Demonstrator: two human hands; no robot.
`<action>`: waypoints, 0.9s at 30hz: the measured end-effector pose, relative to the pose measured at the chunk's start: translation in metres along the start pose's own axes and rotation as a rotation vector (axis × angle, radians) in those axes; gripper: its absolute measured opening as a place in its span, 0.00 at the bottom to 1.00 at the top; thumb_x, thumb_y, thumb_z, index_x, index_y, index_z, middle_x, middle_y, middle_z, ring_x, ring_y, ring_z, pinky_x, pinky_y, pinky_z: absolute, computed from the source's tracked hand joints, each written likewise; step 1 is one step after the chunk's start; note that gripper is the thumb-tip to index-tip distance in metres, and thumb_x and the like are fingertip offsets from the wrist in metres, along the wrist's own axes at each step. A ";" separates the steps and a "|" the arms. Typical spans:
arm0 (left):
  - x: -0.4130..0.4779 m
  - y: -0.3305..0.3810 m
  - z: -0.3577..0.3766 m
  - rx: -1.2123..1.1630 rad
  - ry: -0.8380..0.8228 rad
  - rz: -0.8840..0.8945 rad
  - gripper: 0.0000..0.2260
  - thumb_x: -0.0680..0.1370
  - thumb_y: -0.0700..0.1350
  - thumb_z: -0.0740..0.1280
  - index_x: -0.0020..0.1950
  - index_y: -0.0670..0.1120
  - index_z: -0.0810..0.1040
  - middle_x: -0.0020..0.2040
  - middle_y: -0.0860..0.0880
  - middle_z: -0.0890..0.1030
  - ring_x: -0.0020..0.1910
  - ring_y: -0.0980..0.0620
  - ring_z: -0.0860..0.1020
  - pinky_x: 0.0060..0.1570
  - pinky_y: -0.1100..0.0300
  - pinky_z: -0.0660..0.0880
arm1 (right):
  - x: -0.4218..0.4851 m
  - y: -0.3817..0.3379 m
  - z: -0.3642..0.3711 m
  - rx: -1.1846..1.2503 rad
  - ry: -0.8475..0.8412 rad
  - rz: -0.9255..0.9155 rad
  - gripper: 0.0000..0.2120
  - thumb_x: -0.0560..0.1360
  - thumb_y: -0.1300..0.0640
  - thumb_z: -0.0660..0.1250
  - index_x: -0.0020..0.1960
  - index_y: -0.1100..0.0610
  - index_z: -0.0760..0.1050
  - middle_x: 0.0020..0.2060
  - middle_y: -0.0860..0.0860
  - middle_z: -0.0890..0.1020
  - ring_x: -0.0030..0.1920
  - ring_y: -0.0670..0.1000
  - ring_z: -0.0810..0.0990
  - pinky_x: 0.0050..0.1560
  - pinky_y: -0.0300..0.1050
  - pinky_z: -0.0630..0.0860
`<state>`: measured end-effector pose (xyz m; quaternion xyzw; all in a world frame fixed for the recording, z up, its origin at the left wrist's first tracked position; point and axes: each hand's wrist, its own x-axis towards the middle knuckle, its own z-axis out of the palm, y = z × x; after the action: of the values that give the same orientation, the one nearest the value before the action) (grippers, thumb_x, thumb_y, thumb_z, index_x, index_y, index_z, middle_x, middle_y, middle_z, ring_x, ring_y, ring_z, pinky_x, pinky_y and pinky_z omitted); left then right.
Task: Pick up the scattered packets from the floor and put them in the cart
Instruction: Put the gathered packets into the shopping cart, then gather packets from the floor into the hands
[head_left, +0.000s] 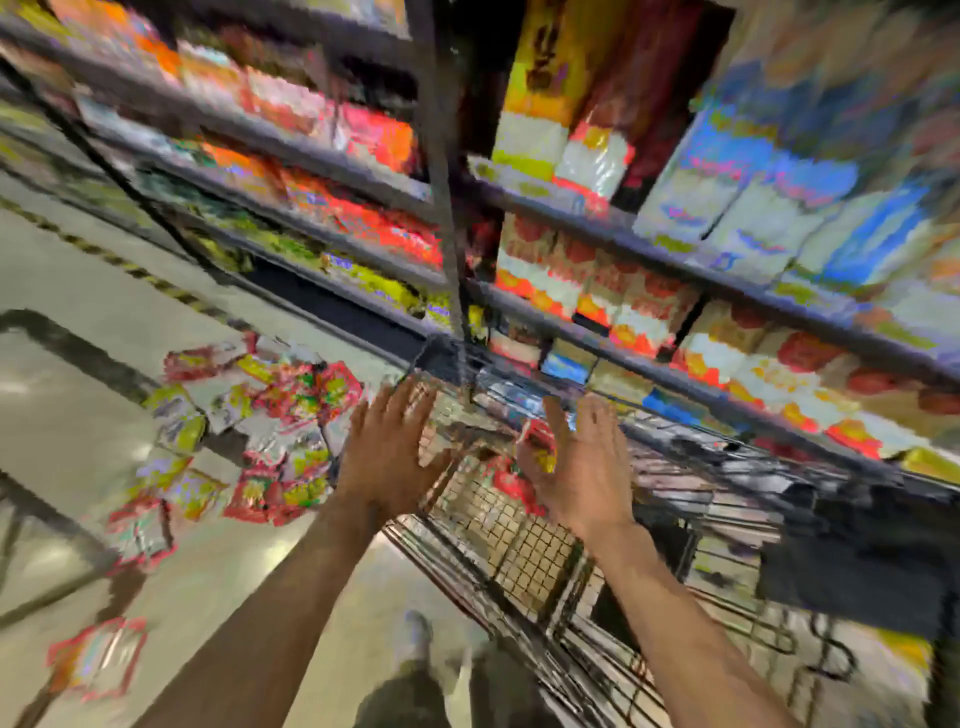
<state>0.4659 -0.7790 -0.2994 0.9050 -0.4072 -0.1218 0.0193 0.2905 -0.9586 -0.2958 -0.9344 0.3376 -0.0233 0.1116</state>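
The frame is heavily motion-blurred. Both of my hands hover over the wire cart (524, 545) with fingers spread and holding nothing: my left hand (389, 447) above its left rim, my right hand (582, 462) above its middle. Red packets (511, 486) lie inside the cart basket between and below my hands. Several red, yellow and silver packets (270, 431) are scattered in a heap on the pale floor to the left of the cart. One red-edged packet (98, 657) lies apart at the lower left.
Dark metal shelves (649, 249) full of coloured packs run along the right and top, close behind the cart. A black-and-yellow striped line (119, 265) crosses the floor at the left. My foot (415, 636) stands beside the cart's near end.
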 end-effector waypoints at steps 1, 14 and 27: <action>-0.015 -0.018 -0.014 -0.011 0.015 -0.036 0.39 0.75 0.70 0.54 0.81 0.51 0.65 0.81 0.43 0.66 0.78 0.36 0.65 0.74 0.37 0.64 | -0.002 -0.023 -0.012 -0.017 0.003 -0.052 0.34 0.75 0.35 0.64 0.76 0.50 0.71 0.74 0.60 0.71 0.75 0.65 0.68 0.74 0.63 0.68; -0.296 -0.299 -0.070 -0.141 0.147 -0.528 0.41 0.73 0.73 0.48 0.83 0.56 0.59 0.83 0.46 0.61 0.80 0.39 0.61 0.77 0.37 0.59 | -0.086 -0.375 -0.020 -0.053 0.022 -0.578 0.36 0.74 0.30 0.59 0.72 0.52 0.74 0.70 0.60 0.77 0.70 0.65 0.74 0.68 0.64 0.74; -0.572 -0.522 -0.037 -0.202 0.191 -0.977 0.40 0.74 0.73 0.50 0.81 0.56 0.61 0.82 0.47 0.62 0.81 0.42 0.61 0.78 0.41 0.57 | -0.240 -0.709 0.075 -0.003 -0.126 -1.017 0.36 0.74 0.29 0.58 0.74 0.50 0.70 0.69 0.59 0.76 0.71 0.64 0.73 0.70 0.62 0.71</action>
<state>0.4919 -0.0083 -0.2162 0.9905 0.0813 -0.0722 0.0845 0.5581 -0.2614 -0.2025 -0.9802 -0.1668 -0.0177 0.1049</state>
